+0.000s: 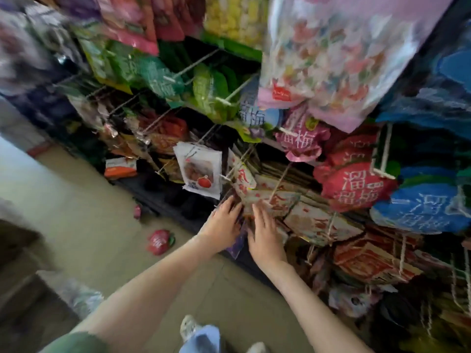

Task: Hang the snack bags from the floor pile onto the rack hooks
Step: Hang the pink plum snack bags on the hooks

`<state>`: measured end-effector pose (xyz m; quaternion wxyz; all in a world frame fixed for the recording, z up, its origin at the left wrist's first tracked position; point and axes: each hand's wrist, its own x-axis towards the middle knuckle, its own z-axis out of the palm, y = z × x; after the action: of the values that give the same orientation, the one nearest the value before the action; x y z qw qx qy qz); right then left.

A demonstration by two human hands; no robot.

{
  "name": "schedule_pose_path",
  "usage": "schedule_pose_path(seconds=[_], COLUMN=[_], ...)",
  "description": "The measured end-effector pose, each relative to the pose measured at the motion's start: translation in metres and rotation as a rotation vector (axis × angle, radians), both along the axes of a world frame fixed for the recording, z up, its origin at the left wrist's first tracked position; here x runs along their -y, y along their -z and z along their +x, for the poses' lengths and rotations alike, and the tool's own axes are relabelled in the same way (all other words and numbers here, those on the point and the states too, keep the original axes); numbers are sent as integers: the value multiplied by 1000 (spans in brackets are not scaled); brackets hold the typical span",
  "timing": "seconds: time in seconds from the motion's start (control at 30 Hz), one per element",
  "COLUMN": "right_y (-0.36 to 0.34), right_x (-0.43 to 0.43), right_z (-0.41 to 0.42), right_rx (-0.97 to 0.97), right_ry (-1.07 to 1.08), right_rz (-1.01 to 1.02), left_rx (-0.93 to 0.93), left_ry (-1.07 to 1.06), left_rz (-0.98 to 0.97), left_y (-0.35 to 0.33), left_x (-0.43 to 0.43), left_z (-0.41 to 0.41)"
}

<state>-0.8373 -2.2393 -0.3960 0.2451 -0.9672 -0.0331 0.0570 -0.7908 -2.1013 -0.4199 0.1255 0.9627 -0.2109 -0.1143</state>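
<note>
At the low row of the rack (196, 62), both arms reach down to where flat red-and-white bags (270, 200) hang packed together. The right grip (265, 233) lies flat on them, fingers straight and released, likely pushing them back to free room on a hook (279, 183). The left grip (224, 220) meets the edge of a purple bag (238, 244) that sits between the two wrists, probably steadying it for threading; blur hides whether its fingers clench it. A red bag (159, 242) lies on the floor (76, 200) near the rack, not yet hung, with a smaller one beyond it.
</note>
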Motion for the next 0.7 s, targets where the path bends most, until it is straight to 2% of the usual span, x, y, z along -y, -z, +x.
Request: schedule_pose_path(seconds=[0.13, 0.37, 0.53, 0.7], right_y=[18, 59, 111, 208], right_x=[-80, -220, -288, -349], right_z=[31, 78, 113, 165], right_rx=[-188, -396, -497, -659], right_ry=[-167, -309, -388, -399], right_rz=[20, 33, -35, -94], left_rx=[-242, -364, -439, -482], left_ry=[-258, -530, -662, -804], left_rz=[49, 87, 62, -36], left_y=[11, 39, 84, 172], left_x=[-110, -282, -347, -397], left_z=[-6, -9, 1, 30])
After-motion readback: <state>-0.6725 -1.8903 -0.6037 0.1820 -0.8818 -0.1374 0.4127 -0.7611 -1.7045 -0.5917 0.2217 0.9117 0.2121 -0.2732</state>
